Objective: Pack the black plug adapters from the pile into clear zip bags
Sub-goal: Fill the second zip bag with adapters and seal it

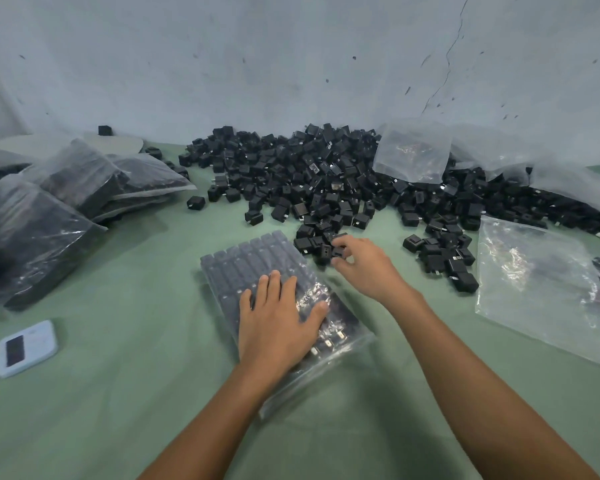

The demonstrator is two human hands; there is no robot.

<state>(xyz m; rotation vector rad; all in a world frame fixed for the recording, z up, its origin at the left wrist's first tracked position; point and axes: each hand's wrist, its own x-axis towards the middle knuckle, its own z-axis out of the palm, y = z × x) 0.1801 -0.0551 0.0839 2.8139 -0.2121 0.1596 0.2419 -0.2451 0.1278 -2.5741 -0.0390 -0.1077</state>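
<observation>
At the pile [326,181] edge, right hand [368,268] pinches an adapter [338,252] — left hand [278,323] flat on bag [243,261].

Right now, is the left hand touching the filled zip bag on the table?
Touching. The head view shows the left hand pressing flat on top of the filled zip bag, fingers straight.

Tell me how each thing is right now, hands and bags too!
left hand: flat, pressing the front bag
right hand: pinching an adapter
front bag: packed in rows
pile: loose, heaped
packed bags: stacked at left
empty bag: lying flat, right
</observation>
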